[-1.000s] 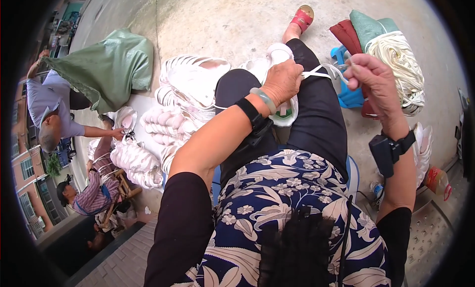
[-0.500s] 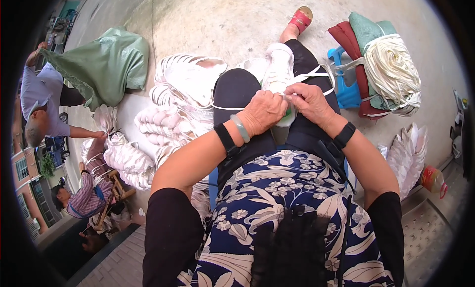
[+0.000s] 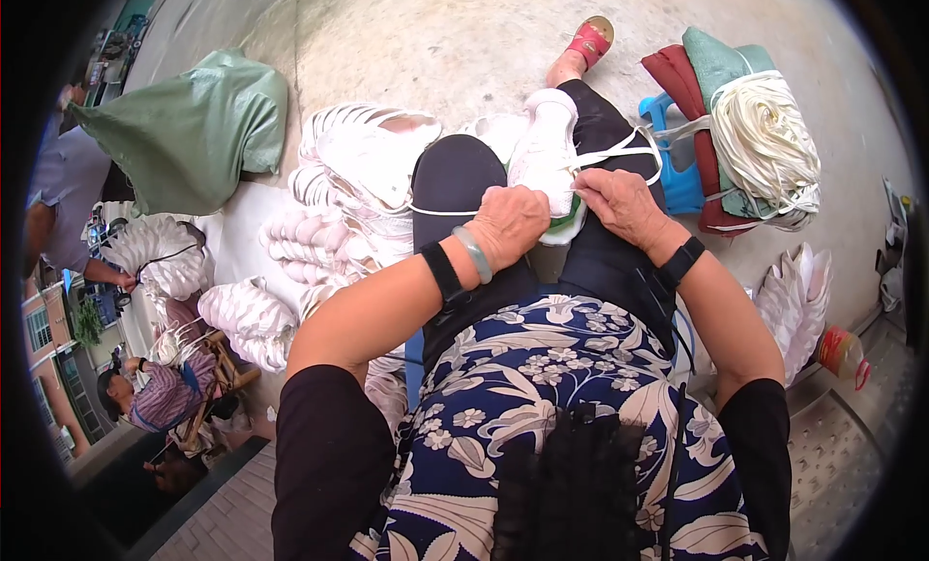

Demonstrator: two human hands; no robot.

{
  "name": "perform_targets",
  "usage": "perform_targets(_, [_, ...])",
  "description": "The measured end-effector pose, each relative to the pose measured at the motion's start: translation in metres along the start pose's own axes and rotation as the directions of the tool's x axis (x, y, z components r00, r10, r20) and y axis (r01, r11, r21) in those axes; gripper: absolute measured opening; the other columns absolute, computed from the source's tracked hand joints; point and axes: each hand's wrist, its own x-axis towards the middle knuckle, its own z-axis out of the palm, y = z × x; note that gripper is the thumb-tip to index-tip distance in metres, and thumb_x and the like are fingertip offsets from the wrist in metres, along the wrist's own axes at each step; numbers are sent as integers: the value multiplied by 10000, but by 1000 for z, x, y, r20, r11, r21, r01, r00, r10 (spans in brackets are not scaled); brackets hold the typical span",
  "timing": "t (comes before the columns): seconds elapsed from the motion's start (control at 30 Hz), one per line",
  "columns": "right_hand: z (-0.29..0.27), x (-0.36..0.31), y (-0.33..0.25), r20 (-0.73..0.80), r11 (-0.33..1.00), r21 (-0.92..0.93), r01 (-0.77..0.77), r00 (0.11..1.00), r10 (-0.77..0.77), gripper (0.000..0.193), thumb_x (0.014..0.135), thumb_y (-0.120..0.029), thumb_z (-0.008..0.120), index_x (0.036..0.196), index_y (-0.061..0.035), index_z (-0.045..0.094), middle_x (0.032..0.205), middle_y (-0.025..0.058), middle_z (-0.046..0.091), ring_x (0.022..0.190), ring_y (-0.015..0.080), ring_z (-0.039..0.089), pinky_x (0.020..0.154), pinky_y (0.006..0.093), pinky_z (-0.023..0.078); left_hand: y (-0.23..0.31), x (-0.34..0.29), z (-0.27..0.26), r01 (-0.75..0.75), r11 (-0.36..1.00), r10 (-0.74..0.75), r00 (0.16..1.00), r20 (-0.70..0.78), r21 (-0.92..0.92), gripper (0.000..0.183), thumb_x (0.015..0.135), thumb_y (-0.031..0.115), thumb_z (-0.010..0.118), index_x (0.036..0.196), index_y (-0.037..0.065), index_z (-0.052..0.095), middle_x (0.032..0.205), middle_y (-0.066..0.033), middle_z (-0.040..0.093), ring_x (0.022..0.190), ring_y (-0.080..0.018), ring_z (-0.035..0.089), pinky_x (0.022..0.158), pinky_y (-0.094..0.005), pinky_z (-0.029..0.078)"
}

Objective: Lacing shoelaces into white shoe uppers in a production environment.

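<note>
A white shoe upper (image 3: pixel 544 145) lies between my knees, its toe pointing away from me. My left hand (image 3: pixel 513 222) is closed at the near left edge of the upper, and a white shoelace (image 3: pixel 445 212) runs out from it across my left thigh. Thumb and fingers of my right hand (image 3: pixel 619 205) are pinched on lace at the right edge of the upper; the exact spot is hidden by the fingertips. Another stretch of lace loops over my right thigh. Something green (image 3: pixel 571 216) shows inside the near end of the upper.
White shoe uppers (image 3: pixel 363 160) are heaped left of my legs, more (image 3: pixel 794 295) at right. A blue stool (image 3: pixel 685 179) stands beside a bundle of white laces (image 3: pixel 764 131). At left, one person (image 3: pixel 73 189) stands by a green sack (image 3: pixel 208 135); another (image 3: pixel 174 397) sits.
My hands have drawn slightly apart, and the shoe upper has shifted a little to the left. At left, the standing person has lifted a bundle of white uppers.
</note>
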Motion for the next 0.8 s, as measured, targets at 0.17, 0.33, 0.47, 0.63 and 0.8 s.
perform_targets(0.17, [1,-4,-1,-50,997,-70,-23,999,19,78,805,-144,567,832,-74,586,712,149,593,677,344,577,598,398,454,-6,-3,-4,116,988,-109,991,76,-100,64,703,102,562,693,43,539,607,-115,569,527,-243,604,437,-334,453])
perform_targets(0.33, [14,-7,5,-100,985,158,-75,991,92,87,789,-135,577,835,-63,595,755,138,603,692,322,586,617,361,463,-6,0,-5,81,991,-72,993,95,-103,77,703,115,569,687,45,539,610,-115,576,527,-239,604,439,-330,458])
perform_targets(0.47, [18,-4,3,-213,993,88,-79,972,96,90,776,-131,573,827,-62,599,791,118,602,733,305,593,630,361,464,-12,-6,-3,107,981,-94,992,80,-164,99,709,148,575,704,53,549,615,-118,577,536,-249,601,451,-346,458])
perform_targets(0.63, [25,9,-1,-174,985,-78,-155,975,140,80,765,-134,547,789,-64,576,769,116,590,725,310,588,629,395,464,-19,-9,-8,127,955,-124,992,27,-270,103,715,159,560,728,57,557,647,-126,589,584,-297,602,513,-394,469])
perform_targets(0.8, [28,12,2,-154,972,-156,-176,976,152,84,759,-141,532,773,-61,552,744,122,584,715,312,585,622,414,459,-32,8,-16,390,796,-330,921,209,-462,122,710,149,526,762,41,550,691,-176,598,704,-374,589,635,-473,454])
